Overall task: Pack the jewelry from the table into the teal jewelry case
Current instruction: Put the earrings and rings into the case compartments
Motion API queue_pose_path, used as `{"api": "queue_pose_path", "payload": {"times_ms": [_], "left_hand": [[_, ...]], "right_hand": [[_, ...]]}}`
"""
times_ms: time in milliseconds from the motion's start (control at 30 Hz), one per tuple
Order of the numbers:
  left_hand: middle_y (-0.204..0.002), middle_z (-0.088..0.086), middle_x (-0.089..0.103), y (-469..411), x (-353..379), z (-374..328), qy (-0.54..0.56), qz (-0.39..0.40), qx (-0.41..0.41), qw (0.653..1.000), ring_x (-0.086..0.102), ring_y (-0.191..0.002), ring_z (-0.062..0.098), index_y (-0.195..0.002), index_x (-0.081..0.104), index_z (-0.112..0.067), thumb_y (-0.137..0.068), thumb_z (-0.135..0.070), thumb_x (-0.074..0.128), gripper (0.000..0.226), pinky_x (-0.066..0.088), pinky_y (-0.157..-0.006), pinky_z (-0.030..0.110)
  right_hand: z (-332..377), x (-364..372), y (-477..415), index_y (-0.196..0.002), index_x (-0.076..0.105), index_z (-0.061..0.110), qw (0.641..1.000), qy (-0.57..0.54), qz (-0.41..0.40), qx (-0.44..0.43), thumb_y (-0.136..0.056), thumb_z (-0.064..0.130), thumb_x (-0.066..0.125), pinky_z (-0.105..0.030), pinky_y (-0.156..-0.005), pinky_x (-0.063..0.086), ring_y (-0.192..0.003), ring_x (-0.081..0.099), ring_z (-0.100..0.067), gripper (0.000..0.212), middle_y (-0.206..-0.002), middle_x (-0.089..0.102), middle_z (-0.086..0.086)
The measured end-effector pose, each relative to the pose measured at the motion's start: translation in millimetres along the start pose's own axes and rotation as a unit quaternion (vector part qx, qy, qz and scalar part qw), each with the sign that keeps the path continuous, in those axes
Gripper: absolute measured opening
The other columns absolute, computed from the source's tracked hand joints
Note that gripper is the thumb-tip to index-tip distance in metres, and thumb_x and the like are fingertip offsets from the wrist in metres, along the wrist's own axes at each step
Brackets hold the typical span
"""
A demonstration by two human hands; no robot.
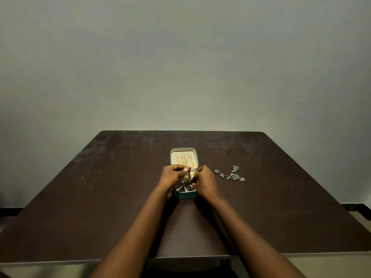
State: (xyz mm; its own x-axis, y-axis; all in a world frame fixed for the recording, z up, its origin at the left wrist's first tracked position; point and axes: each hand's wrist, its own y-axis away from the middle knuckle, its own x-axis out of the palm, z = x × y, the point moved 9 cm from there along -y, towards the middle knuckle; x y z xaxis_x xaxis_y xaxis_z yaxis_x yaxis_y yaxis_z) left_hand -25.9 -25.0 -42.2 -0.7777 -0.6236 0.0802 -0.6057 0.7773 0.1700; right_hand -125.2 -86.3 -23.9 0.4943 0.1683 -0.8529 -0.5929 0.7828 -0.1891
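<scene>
The teal jewelry case (197, 161) lies open in the middle of the dark table, its cream lid panel tilted back with gold chains hanging on it. Both hands hover over the case's lower half. My left hand (172, 176) pinches a gold chain piece (187, 177) between thumb and fingers. Facing it, my right hand (203, 180) has its fingertips curled at the same gold piece. The compartments in the lower tray hold small dark and silver items, partly hidden by my hands. A silver necklace with pearls (230, 174) lies on the table right of the case.
The brown table (100, 197) stretches wide on both sides of the case and ends against a plain grey wall (180, 67). Its front edge runs just below my forearms.
</scene>
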Motion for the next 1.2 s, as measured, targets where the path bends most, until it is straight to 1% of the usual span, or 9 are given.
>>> {"api": "queue_pose_path", "payload": {"times_ms": [100, 200, 267, 367, 533, 633, 733, 967, 1200], "left_hand": [[-0.077, 0.006, 0.063, 0, 1, -5, -0.036, 0.007, 0.017, 0.999, 0.059, -0.078, 0.018, -0.099, 0.065, 0.007, -0.086, 0.004, 0.059, 0.015, 0.052, -0.069, 0.023], [-0.072, 0.004, 0.061, 2, 0, -7, -0.069, 0.003, 0.029, 0.997, 0.055, -0.068, 0.012, -0.097, 0.065, 0.003, -0.086, 0.004, 0.059, 0.012, 0.048, -0.052, 0.011], [-0.073, 0.005, 0.062, -2, -3, -6, -0.101, -0.012, 0.041, 0.994, 0.058, -0.074, 0.016, -0.097, 0.066, 0.006, -0.085, 0.002, 0.062, 0.013, 0.051, -0.063, 0.020], [-0.079, 0.011, 0.066, -4, -8, -5, -0.181, -0.034, 0.050, 0.982, 0.060, -0.075, 0.020, -0.088, 0.070, -0.004, -0.084, -0.006, 0.066, 0.005, 0.053, -0.074, 0.034], [-0.082, 0.012, 0.071, -1, -9, -7, -0.273, -0.054, 0.058, 0.959, 0.061, -0.058, 0.019, -0.088, 0.072, -0.007, -0.084, -0.013, 0.068, 0.009, 0.058, -0.065, 0.033], [-0.089, 0.012, 0.073, 2, -8, -8, -0.331, -0.053, 0.057, 0.940, 0.066, -0.068, 0.019, -0.093, 0.073, -0.008, -0.084, -0.017, 0.069, 0.014, 0.057, -0.066, 0.028], [-0.093, 0.010, 0.072, 3, -10, -9, -0.368, -0.060, 0.057, 0.926, 0.069, -0.084, 0.021, -0.093, 0.074, -0.012, -0.082, -0.019, 0.070, 0.014, 0.057, -0.077, 0.033], [-0.100, 0.008, 0.071, 5, -10, -9, -0.390, -0.056, 0.044, 0.918, 0.067, -0.091, 0.019, -0.091, 0.076, -0.019, -0.076, -0.014, 0.073, 0.016, 0.055, -0.084, 0.035], [-0.104, 0.009, 0.071, 5, -9, -14, -0.393, -0.062, 0.074, 0.915, 0.066, -0.095, 0.020, -0.097, 0.075, -0.015, -0.080, -0.012, 0.070, 0.018, 0.056, -0.081, 0.033]], "right_hand": [[-5, -6, -1, -0.100, 0.071, 0.001, 0.999, -0.023, -0.024, 0.016, -0.081, -0.001, 0.062, -0.017, -0.076, 0.035, -0.106, 0.056, -0.024, 0.021, -0.115, 0.055, -0.013], [-13, -11, -2, -0.098, 0.073, 0.005, 0.997, -0.040, -0.045, 0.049, -0.083, 0.003, 0.062, -0.022, -0.084, 0.039, -0.106, 0.057, -0.023, 0.019, -0.115, 0.058, -0.012], [-16, -11, -2, -0.097, 0.074, 0.006, 0.996, -0.048, -0.051, 0.057, -0.082, 0.002, 0.061, -0.023, -0.086, 0.040, -0.106, 0.058, -0.023, 0.019, -0.114, 0.060, -0.012], [-18, -11, -2, -0.096, 0.074, 0.006, 0.995, -0.059, -0.051, 0.062, -0.082, 0.002, 0.062, -0.022, -0.084, 0.041, -0.104, 0.059, -0.023, 0.018, -0.113, 0.061, -0.012], [-18, -12, -1, -0.097, 0.074, 0.006, 0.994, -0.068, -0.054, 0.062, -0.083, 0.003, 0.062, -0.022, -0.084, 0.040, -0.106, 0.058, -0.022, 0.018, -0.114, 0.061, -0.012], [-18, -12, -1, -0.098, 0.073, 0.006, 0.994, -0.072, -0.048, 0.063, -0.084, 0.004, 0.062, -0.022, -0.083, 0.040, -0.107, 0.058, -0.022, 0.019, -0.115, 0.061, -0.011], [-18, -11, -1, -0.100, 0.073, 0.005, 0.994, -0.077, -0.048, 0.060, -0.083, 0.004, 0.062, -0.022, -0.086, 0.040, -0.107, 0.057, -0.022, 0.019, -0.115, 0.061, -0.012], [-18, -11, 1, -0.099, 0.073, 0.005, 0.993, -0.087, -0.056, 0.056, -0.083, 0.003, 0.063, -0.019, -0.086, 0.038, -0.107, 0.057, -0.020, 0.018, -0.115, 0.060, -0.011], [-17, -11, 0, -0.099, 0.073, 0.003, 0.992, -0.099, -0.054, 0.050, -0.083, 0.003, 0.064, -0.019, -0.087, 0.039, -0.107, 0.057, -0.021, 0.018, -0.115, 0.059, -0.012]]}}
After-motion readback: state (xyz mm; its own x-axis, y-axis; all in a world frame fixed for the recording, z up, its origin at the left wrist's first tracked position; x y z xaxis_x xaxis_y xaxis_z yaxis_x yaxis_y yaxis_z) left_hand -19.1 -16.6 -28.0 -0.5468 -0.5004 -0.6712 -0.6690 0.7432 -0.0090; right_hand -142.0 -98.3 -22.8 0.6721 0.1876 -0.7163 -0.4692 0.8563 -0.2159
